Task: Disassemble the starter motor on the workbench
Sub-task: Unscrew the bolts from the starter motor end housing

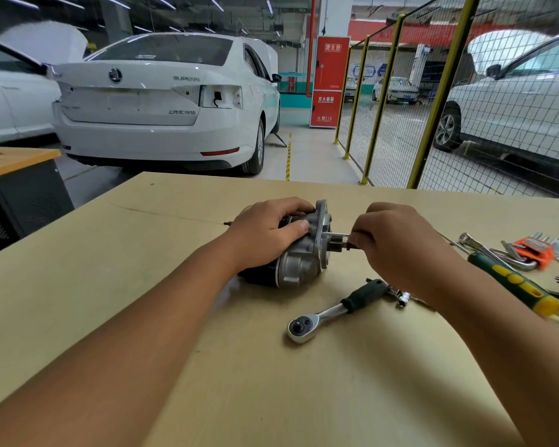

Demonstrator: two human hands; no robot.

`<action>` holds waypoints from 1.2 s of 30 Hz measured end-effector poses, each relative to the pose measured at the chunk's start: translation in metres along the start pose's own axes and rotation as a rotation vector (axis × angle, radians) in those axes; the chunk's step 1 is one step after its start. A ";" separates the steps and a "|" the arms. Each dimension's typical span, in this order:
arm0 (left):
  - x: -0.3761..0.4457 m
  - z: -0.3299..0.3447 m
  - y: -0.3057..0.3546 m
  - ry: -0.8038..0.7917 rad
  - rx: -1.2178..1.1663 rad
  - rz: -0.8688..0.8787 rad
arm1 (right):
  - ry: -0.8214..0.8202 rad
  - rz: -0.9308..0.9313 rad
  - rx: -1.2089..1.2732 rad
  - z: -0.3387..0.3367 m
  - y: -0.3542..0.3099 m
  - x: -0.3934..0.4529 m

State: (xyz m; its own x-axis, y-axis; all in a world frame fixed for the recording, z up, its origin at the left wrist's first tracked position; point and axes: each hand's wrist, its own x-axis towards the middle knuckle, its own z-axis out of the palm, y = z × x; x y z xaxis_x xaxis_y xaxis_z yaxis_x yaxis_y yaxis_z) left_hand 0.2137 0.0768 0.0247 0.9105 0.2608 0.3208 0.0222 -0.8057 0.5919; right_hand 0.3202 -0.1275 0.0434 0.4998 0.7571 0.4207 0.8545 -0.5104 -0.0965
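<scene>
A person's two bare forearms are reaching across a pale wooden workbench point(207, 366). Nearest the viewer, a ratchet wrench point(333, 309) is lying on the bench beside a small socket point(403, 298). Just beyond, the starter motor point(299, 250) is lying on its side at the bench's middle. The left hand point(265, 233) is wrapping over its housing, gripping it steady. The right hand point(391, 243) is closing its fingers around a thin metal tool point(339, 234) entering the motor's flanged end. To the right, a green-and-yellow screwdriver point(513, 282) and an orange hex key set point(530, 250) are resting. Further off, a white car point(162, 101) is standing. The tool may be slipping out if the round motor rolls under the left hand.
</scene>
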 end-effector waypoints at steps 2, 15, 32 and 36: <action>0.000 -0.001 0.000 0.000 0.001 0.003 | 0.028 -0.004 -0.079 -0.001 -0.002 -0.002; 0.000 0.002 -0.001 0.011 -0.014 -0.005 | 0.027 -0.042 0.117 0.002 0.002 0.002; 0.000 0.001 -0.001 0.008 -0.007 0.004 | 0.044 -0.019 0.062 -0.004 -0.009 -0.003; 0.000 0.001 -0.001 0.006 -0.003 0.014 | 0.014 -0.027 0.051 -0.001 -0.006 0.000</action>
State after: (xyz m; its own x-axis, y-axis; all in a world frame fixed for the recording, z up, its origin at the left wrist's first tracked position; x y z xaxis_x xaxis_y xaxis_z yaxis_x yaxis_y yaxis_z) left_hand 0.2143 0.0773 0.0237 0.9081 0.2527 0.3338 0.0079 -0.8075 0.5899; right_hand 0.3148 -0.1250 0.0444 0.4747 0.7644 0.4363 0.8739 -0.4681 -0.1307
